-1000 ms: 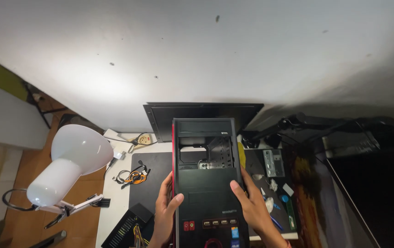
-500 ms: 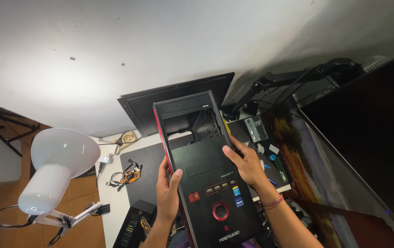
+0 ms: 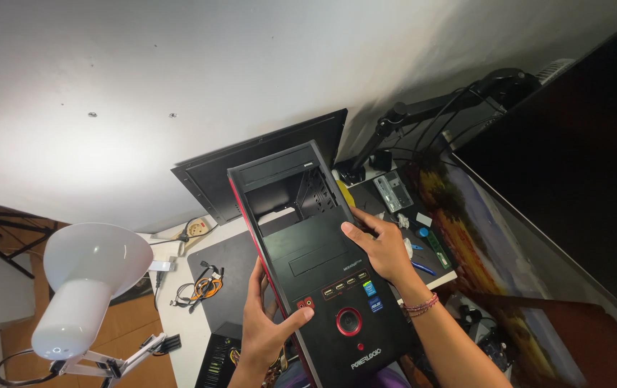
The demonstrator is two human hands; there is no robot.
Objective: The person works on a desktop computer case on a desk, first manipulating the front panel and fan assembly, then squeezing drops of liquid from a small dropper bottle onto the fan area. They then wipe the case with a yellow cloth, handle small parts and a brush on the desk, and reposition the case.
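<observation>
Here, both hands clamp black computer case point(image 3: 323, 251) above tabletop point(image 3: 179, 316): left hand point(image 3: 269, 327) grips lower left edge, right hand point(image 3: 380, 248) presses right side. Best kept level, clear of white lamp point(image 3: 85, 287).

One black computer case point(image 3: 323, 266), two hands on it, left point(image 3: 265, 334) and right point(image 3: 380, 248). One white desk lamp point(image 3: 85, 287), one dark monitor point(image 3: 574, 158), one bundle of cables point(image 3: 200, 287).
</observation>
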